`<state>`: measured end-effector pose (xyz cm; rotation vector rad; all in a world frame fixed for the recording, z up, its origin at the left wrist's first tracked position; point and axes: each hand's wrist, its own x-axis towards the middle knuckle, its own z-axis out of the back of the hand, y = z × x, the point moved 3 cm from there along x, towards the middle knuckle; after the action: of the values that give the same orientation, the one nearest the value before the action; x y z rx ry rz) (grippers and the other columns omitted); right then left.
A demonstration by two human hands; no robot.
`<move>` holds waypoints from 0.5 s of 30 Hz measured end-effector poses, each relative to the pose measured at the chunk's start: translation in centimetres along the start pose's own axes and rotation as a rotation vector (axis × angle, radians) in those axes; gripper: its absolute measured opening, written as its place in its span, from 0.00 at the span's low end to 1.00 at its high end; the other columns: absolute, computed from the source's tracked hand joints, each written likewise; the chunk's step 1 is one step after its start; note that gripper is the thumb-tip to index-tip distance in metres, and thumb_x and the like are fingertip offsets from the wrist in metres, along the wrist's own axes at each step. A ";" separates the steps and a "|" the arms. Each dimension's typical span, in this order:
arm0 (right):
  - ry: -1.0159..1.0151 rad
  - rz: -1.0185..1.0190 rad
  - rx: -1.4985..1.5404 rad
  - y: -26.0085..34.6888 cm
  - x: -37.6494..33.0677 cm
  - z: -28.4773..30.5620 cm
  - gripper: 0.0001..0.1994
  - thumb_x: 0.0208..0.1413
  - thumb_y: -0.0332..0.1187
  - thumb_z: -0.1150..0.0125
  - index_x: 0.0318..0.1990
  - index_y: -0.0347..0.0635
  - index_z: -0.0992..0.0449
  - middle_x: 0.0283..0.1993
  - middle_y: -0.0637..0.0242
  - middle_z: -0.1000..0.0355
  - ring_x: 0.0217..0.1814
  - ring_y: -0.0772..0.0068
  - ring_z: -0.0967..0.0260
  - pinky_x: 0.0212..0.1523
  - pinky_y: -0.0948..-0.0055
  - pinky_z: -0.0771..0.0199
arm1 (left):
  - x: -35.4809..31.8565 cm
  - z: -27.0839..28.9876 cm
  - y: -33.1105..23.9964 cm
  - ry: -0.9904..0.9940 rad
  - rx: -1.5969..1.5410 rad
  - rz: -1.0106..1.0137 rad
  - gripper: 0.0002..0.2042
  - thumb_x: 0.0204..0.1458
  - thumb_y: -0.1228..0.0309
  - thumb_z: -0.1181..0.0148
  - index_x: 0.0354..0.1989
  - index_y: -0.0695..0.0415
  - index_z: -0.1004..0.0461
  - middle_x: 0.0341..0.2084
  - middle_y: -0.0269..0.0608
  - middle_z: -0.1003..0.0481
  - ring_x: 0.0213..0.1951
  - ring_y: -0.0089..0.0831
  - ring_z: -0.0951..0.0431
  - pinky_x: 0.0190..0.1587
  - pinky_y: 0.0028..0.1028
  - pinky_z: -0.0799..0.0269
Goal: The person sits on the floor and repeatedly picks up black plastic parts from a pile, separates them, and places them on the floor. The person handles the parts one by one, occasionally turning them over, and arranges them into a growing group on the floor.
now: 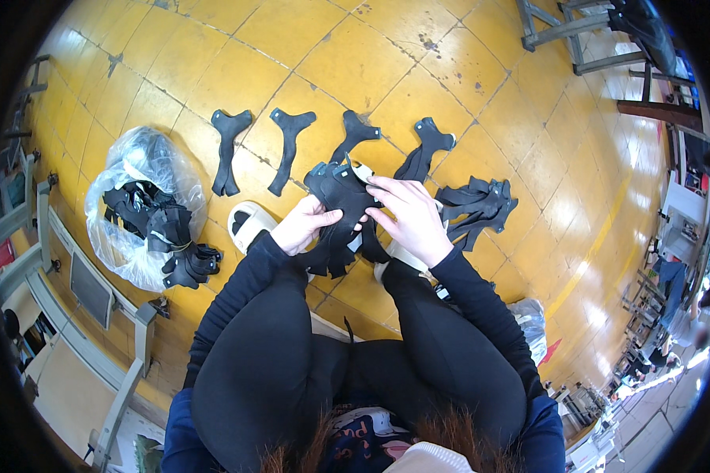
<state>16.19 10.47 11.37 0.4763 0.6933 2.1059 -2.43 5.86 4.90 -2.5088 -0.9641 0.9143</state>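
Note:
In front of my knees, both hands hold a bundle of black fabric pieces with small pale tags. My left hand grips its left side, thumb on top. The fingers of my right hand close on its right edge, by a whitish strip whose kind I cannot make out. Beyond them, black Y-shaped pieces lie in a row on the floor: one far left, a second, a third and a fourth stack. A looser pile of black pieces spreads to the right of my hands.
A clear plastic bag full of black pieces stands at left, some spilling out. Metal frames line the left side. Another clear bag lies by my right knee. A stool-like frame stands far right on the yellow tiled floor.

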 end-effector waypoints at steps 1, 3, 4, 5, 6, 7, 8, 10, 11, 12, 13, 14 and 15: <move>-0.008 -0.006 0.000 0.0 -0.1 0.1 0.14 0.45 0.33 0.32 0.41 0.41 0.24 0.49 0.67 0.27 0.46 0.65 0.29 0.48 0.68 0.31 | 0.0 0.0 -0.1 -0.010 -0.001 0.001 0.19 0.58 0.74 0.46 0.57 0.64 0.37 0.47 0.44 0.26 0.47 0.33 0.23 0.53 0.31 0.29; -0.025 -0.013 0.009 0.3 0.0 0.2 0.14 0.44 0.34 0.32 0.39 0.42 0.24 0.49 0.68 0.26 0.45 0.65 0.29 0.47 0.69 0.31 | -0.1 0.2 0.0 -0.007 0.010 -0.014 0.19 0.57 0.74 0.45 0.57 0.64 0.36 0.47 0.43 0.26 0.47 0.31 0.24 0.53 0.30 0.29; -0.018 -0.008 0.009 0.3 0.0 0.3 0.13 0.44 0.33 0.32 0.38 0.43 0.24 0.48 0.68 0.26 0.44 0.65 0.29 0.46 0.69 0.31 | -0.1 0.2 0.2 -0.005 0.016 -0.021 0.19 0.57 0.73 0.44 0.56 0.64 0.36 0.47 0.42 0.26 0.47 0.31 0.24 0.52 0.30 0.29; -0.013 -0.002 0.009 0.1 0.0 0.3 0.12 0.44 0.33 0.31 0.36 0.44 0.24 0.47 0.69 0.26 0.44 0.65 0.29 0.46 0.69 0.31 | -0.1 0.3 0.2 -0.020 0.048 -0.021 0.20 0.57 0.73 0.44 0.57 0.64 0.36 0.47 0.42 0.26 0.47 0.29 0.24 0.53 0.29 0.30; -0.007 0.003 0.010 0.1 0.0 0.4 0.11 0.43 0.33 0.31 0.34 0.44 0.24 0.47 0.69 0.26 0.43 0.64 0.29 0.46 0.70 0.31 | -0.1 0.4 0.3 -0.034 0.081 -0.021 0.20 0.56 0.73 0.43 0.57 0.63 0.36 0.48 0.41 0.26 0.47 0.28 0.25 0.53 0.28 0.30; -0.011 0.013 0.033 0.1 0.0 0.4 0.10 0.44 0.33 0.31 0.33 0.44 0.25 0.46 0.69 0.26 0.43 0.65 0.29 0.45 0.69 0.32 | -0.1 0.6 0.4 -0.048 0.114 -0.021 0.20 0.56 0.73 0.42 0.57 0.63 0.36 0.48 0.40 0.27 0.48 0.27 0.25 0.53 0.28 0.31; -0.015 0.021 0.052 0.2 0.0 0.5 0.09 0.44 0.33 0.32 0.32 0.44 0.26 0.45 0.68 0.26 0.42 0.65 0.29 0.45 0.68 0.33 | 0.1 0.7 0.4 -0.080 0.172 -0.053 0.23 0.54 0.72 0.39 0.57 0.62 0.36 0.50 0.38 0.28 0.50 0.25 0.28 0.55 0.27 0.33; -0.024 0.025 0.082 0.4 0.0 0.6 0.08 0.44 0.32 0.32 0.30 0.44 0.27 0.44 0.67 0.26 0.42 0.66 0.29 0.45 0.68 0.34 | 0.1 0.8 0.5 -0.068 0.171 -0.060 0.24 0.53 0.71 0.38 0.58 0.62 0.37 0.51 0.38 0.28 0.52 0.25 0.29 0.56 0.28 0.35; -0.029 0.019 0.091 0.5 0.1 0.6 0.08 0.44 0.32 0.33 0.30 0.44 0.27 0.43 0.68 0.26 0.41 0.66 0.29 0.45 0.68 0.34 | 0.2 0.8 0.5 -0.060 0.170 -0.062 0.25 0.53 0.71 0.37 0.59 0.62 0.37 0.52 0.38 0.29 0.53 0.25 0.30 0.57 0.28 0.36; -0.034 0.014 0.101 0.5 0.1 0.7 0.08 0.45 0.32 0.33 0.29 0.44 0.27 0.43 0.68 0.26 0.41 0.66 0.29 0.45 0.68 0.34 | 0.2 0.7 0.5 -0.062 0.175 -0.075 0.26 0.53 0.71 0.37 0.59 0.62 0.37 0.52 0.38 0.29 0.53 0.25 0.30 0.57 0.28 0.36; -0.043 0.019 0.100 0.5 0.1 0.7 0.08 0.45 0.31 0.33 0.28 0.44 0.27 0.43 0.68 0.26 0.41 0.66 0.29 0.45 0.68 0.34 | 0.3 0.6 0.4 -0.065 0.180 -0.089 0.26 0.53 0.71 0.37 0.59 0.62 0.38 0.52 0.38 0.29 0.53 0.25 0.30 0.57 0.28 0.37; -0.051 0.024 0.102 0.6 0.1 0.8 0.08 0.45 0.31 0.33 0.28 0.44 0.28 0.42 0.68 0.26 0.41 0.66 0.29 0.45 0.68 0.34 | 0.3 0.6 0.4 -0.069 0.186 -0.102 0.27 0.52 0.71 0.37 0.60 0.62 0.38 0.52 0.38 0.30 0.53 0.26 0.31 0.57 0.28 0.37; -0.059 0.030 0.104 0.6 0.1 0.8 0.08 0.45 0.31 0.33 0.28 0.44 0.28 0.42 0.68 0.26 0.41 0.65 0.29 0.44 0.68 0.34 | 0.3 0.7 0.4 -0.075 0.185 -0.105 0.27 0.53 0.71 0.37 0.60 0.62 0.39 0.53 0.38 0.30 0.53 0.25 0.31 0.57 0.28 0.37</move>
<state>16.22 10.55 12.36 0.6072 0.7680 2.0819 -2.50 5.79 4.08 -2.2636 -0.9762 1.0211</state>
